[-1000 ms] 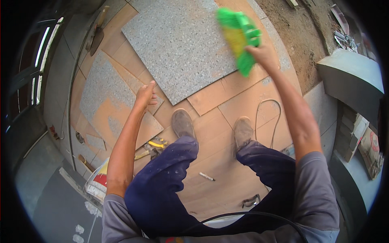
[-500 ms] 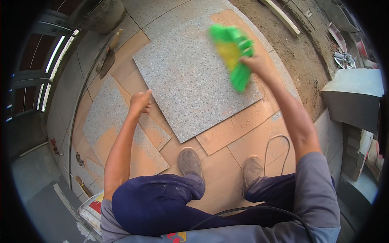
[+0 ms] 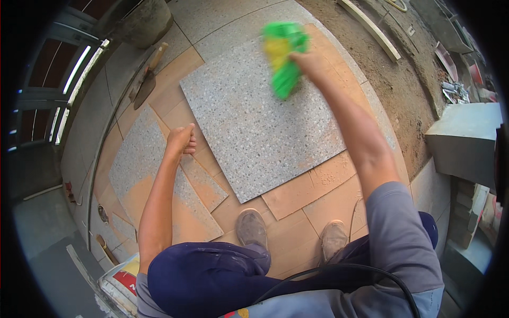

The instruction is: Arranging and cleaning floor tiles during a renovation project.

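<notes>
My right hand (image 3: 305,61) grips a bright green-and-yellow cloth (image 3: 284,74), blurred, over the far right part of a large speckled grey tile (image 3: 254,132). My left hand (image 3: 180,139) is closed in a loose fist with nothing visible in it, beside that tile's left edge. Below that hand lie more speckled tile pieces (image 3: 135,164) with orange dust on them, on an orange tiled floor (image 3: 286,244).
A trowel (image 3: 146,87) lies upper left near a grey bucket (image 3: 138,21). My shoes (image 3: 251,228) stand below the tile. At right are a dirt strip with a wooden plank (image 3: 369,29) and a concrete block (image 3: 461,132); a sack (image 3: 122,281) sits lower left.
My right hand has swept the cloth leftward and toward the tile's far edge. The view has shifted, so the floor and my shoes appear lower. My left hand stays closed.
</notes>
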The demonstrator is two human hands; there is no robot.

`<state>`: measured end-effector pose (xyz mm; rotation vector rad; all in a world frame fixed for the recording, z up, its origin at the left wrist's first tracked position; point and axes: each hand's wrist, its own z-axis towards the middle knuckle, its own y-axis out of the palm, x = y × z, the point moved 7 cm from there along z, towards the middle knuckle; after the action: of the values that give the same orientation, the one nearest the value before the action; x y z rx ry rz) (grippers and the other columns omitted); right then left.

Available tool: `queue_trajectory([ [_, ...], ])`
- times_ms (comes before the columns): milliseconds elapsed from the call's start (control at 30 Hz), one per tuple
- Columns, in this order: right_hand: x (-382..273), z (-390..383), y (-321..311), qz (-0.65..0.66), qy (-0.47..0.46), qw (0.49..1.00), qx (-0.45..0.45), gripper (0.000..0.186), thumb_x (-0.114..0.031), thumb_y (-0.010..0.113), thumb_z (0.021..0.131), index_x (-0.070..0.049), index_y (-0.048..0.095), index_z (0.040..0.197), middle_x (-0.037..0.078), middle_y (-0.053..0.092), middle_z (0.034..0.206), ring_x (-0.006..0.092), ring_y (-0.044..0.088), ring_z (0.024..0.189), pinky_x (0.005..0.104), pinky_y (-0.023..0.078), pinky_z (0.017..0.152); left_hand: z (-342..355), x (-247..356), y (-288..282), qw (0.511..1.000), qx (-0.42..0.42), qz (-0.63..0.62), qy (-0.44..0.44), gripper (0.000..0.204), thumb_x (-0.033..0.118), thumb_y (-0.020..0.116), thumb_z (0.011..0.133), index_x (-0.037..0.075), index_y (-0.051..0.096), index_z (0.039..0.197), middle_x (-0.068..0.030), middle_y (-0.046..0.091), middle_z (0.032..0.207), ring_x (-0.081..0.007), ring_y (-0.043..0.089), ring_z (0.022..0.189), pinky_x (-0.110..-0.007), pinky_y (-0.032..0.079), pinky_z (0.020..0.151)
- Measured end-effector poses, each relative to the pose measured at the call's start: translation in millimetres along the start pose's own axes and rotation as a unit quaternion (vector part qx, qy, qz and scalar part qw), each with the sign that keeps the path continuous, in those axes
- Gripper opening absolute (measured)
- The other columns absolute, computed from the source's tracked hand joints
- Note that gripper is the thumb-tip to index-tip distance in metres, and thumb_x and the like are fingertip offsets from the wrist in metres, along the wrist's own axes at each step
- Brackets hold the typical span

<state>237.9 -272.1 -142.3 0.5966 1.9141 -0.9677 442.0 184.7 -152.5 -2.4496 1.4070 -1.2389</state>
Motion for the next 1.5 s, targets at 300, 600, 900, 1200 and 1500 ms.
queue_trajectory([
  [300, -53, -189, 98, 0.041, -0.103, 0.980, -0.165, 0.033, -0.028, 0.069, 0.075, 0.004, 0.071, 0.085, 0.014, 0.070, 0.069, 0.0229, 0.069, 0.063, 0.0353, 0.055, 0.056, 33, -17, -41, 0.989, 0.086, -0.119, -0.031, 0.040, 0.037, 0.056, 0.096, -0.002, 0.060, 0.102, -0.0172, 0.066, 0.093, -0.0272, 0.068, 0.076, -0.038, 0.060, 0.060],
  [600, 68, -158, -63, -0.047, 0.047, 0.988, -0.137, 0.034, -0.024, 0.068, 0.087, 0.001, 0.070, 0.110, 0.014, 0.074, 0.090, 0.0211, 0.073, 0.080, 0.0341, 0.060, 0.072, 43, 1, -87, 0.976, 0.148, -0.156, 0.009, 0.062, 0.038, 0.058, 0.097, -0.012, 0.047, 0.132, -0.0290, 0.060, 0.118, -0.0379, 0.066, 0.100, -0.046, 0.061, 0.077],
  [900, 25, -262, -34, -0.201, -0.192, 0.872, -0.404, 0.040, -0.032, 0.068, 0.085, -0.002, 0.067, 0.111, 0.014, 0.067, 0.100, 0.0243, 0.066, 0.090, 0.0398, 0.056, 0.081, 53, 30, -55, 0.980, 0.126, -0.152, 0.032, 0.057, 0.041, 0.060, 0.096, -0.008, 0.051, 0.124, -0.0248, 0.062, 0.115, -0.0328, 0.068, 0.098, -0.042, 0.062, 0.078],
  [1200, 50, -125, -259, -0.235, -0.003, 0.971, -0.033, 0.026, -0.023, 0.065, 0.094, -0.002, 0.068, 0.108, 0.015, 0.073, 0.096, 0.0200, 0.072, 0.080, 0.0373, 0.062, 0.074, 34, 41, -69, 0.985, 0.132, -0.098, 0.051, 0.054, 0.040, 0.062, 0.093, -0.008, 0.057, 0.118, -0.0232, 0.064, 0.109, -0.0322, 0.068, 0.093, -0.041, 0.061, 0.075],
  [1500, -17, -285, 75, -0.189, -0.341, 0.765, -0.513, 0.035, -0.025, 0.066, 0.079, -0.001, 0.064, 0.105, 0.019, 0.066, 0.100, 0.0340, 0.066, 0.091, 0.0428, 0.053, 0.083, 34, 46, -76, 0.975, 0.145, -0.155, 0.059, 0.050, 0.042, 0.062, 0.095, -0.004, 0.059, 0.115, -0.0163, 0.066, 0.102, -0.0262, 0.069, 0.086, -0.038, 0.062, 0.071],
])
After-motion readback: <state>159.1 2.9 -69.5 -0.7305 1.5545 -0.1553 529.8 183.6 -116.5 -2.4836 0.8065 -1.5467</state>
